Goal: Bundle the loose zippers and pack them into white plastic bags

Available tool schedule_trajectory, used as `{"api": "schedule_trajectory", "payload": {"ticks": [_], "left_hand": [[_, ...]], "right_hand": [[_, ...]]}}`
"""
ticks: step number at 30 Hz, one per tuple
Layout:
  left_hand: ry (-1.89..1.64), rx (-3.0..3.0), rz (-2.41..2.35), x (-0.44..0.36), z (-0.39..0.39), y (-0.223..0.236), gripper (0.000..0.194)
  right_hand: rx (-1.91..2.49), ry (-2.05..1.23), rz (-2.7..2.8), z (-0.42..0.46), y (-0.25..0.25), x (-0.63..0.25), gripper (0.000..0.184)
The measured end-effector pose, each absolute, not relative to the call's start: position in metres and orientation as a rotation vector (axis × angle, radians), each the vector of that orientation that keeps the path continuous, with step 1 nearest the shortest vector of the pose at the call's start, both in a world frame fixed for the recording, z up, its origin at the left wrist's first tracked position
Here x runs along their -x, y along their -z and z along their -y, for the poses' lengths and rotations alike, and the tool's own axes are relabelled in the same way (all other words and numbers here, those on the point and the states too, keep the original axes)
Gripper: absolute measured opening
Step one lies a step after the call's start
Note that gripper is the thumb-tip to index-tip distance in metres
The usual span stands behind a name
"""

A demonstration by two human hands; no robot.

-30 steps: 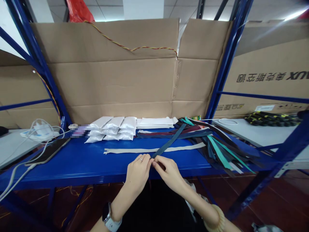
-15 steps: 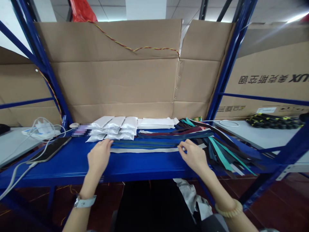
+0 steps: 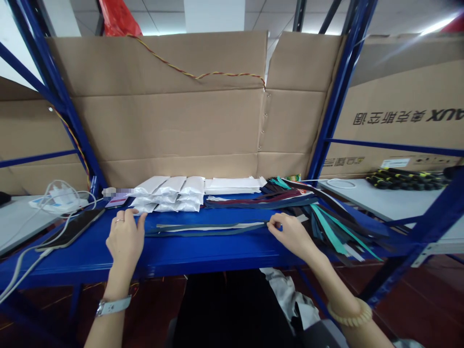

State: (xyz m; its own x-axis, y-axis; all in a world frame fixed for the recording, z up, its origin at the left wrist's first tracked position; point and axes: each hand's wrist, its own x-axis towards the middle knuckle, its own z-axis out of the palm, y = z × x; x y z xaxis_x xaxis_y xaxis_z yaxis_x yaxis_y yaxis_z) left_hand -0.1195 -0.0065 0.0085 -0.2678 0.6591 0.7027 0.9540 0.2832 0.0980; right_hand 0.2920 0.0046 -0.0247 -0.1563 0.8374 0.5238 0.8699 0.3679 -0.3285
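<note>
A dark teal zipper (image 3: 206,230) lies lengthwise along a cream zipper (image 3: 213,227) on the blue steel shelf (image 3: 203,253), with the cream tape showing only in part. My right hand (image 3: 290,235) is at the right end of the pair, thumb and forefinger pinching the dark zipper. My left hand (image 3: 125,237) rests on the shelf just beyond the pair's left end, fingers apart and holding nothing. A ring shows on one of its fingers.
Stacked white packets (image 3: 168,194) stand behind the zippers. A heap of dark, teal and maroon zippers (image 3: 326,224) spreads across the shelf's right side. A phone (image 3: 72,228) and white cables (image 3: 54,203) lie at the left. Cardboard sheets (image 3: 166,125) stand behind the shelf.
My left hand has moved left, off the zippers and onto the bare shelf. The dark zipper now lies tighter along the cream one, and the pair's left end has shifted slightly.
</note>
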Motion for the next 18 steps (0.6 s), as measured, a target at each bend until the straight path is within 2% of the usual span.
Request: {"api": "schedule_trajectory", "payload": {"ticks": [6, 11, 18], "left_hand": [[0.892, 1.986, 1.767, 0.048, 0.017, -0.007, 0.028], [0.858, 2.501, 1.417, -0.019, 0.038, 0.012, 0.019], [0.833, 2.586, 1.402, -0.043, 0.049, 0.026, 0.013]], "right_hand": [[1.251, -0.298, 2.026, 0.010, 0.017, -0.265, 0.026], [1.092, -0.546, 2.051, 0.021, 0.019, -0.236, 0.028], [0.966, -0.710, 1.998, 0.027, 0.026, -0.216, 0.035]]}}
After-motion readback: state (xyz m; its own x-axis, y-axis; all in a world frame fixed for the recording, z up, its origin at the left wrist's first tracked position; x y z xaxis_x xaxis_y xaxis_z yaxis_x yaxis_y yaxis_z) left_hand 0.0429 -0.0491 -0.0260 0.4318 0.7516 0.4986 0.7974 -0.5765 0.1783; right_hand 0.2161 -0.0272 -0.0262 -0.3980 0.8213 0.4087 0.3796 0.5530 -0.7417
